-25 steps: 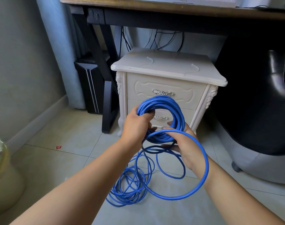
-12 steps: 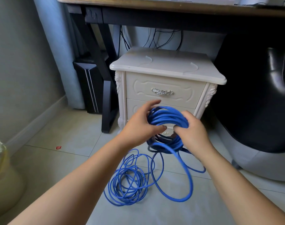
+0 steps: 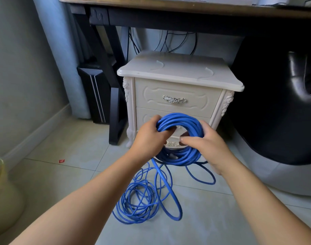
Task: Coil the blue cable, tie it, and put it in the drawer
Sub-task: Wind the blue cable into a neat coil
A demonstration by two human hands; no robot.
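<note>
Pale glazed floor tiles (image 3: 62,183) in front of the cream two-drawer bedside cabinet (image 3: 169,71) carry the unwound loops (image 3: 135,202) of the blue round-jacketed cable (image 3: 179,119). Above them, before the cabinet's lower drawer, the wound turns form a ring. The left hand (image 3: 149,138) curls its fingers round the ring's left side; the right hand (image 3: 204,145) grips its right side. The cable appears light, springy and smooth: hold across all turns, or they are likely to spring apart. The upper drawer (image 3: 174,89) is closed. Behind the cabinet stands a dark wooden desk (image 3: 169,7).
</note>
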